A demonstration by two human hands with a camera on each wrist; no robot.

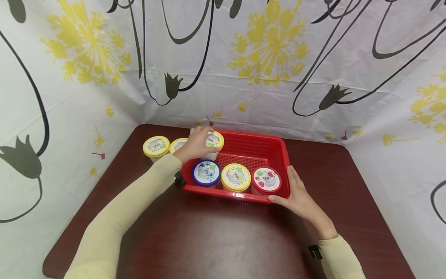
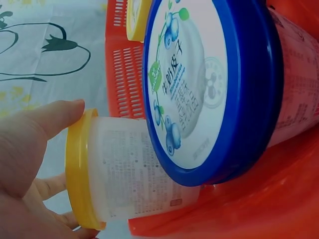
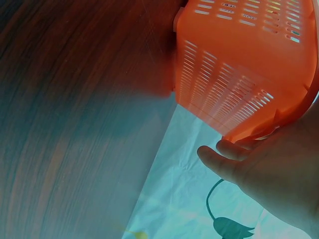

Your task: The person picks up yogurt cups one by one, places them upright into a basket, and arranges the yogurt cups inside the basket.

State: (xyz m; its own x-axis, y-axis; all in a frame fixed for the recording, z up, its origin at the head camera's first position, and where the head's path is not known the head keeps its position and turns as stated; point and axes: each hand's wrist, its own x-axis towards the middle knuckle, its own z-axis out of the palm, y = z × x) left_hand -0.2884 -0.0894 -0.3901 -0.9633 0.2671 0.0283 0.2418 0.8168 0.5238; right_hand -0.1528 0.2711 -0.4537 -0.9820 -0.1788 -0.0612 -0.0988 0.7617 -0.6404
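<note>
My left hand [image 1: 195, 145] pinches a white cup with a yellow lid [image 1: 214, 139] by its lid, over the back left corner of the red plastic basket [image 1: 283, 159]. In the left wrist view this yellow-lidded cup [image 2: 124, 169] shows small print on its side. My right hand [image 1: 302, 198] holds the basket's front right corner, thumb at the front rim and fingers along the right side. Along the basket's front sit a blue-lidded cup [image 1: 206, 173], another yellow-lidded cup [image 1: 236, 177] and a red-lidded cup [image 1: 266, 179].
Left of the basket, a yellow-lidded cup [image 1: 156, 146] stands on the dark red-brown table [image 1: 216, 240]. Another yellow-lidded cup [image 1: 178, 143] beside it is partly hidden by my left hand. White patterned cloth [image 1: 209, 58] hangs behind and at both sides.
</note>
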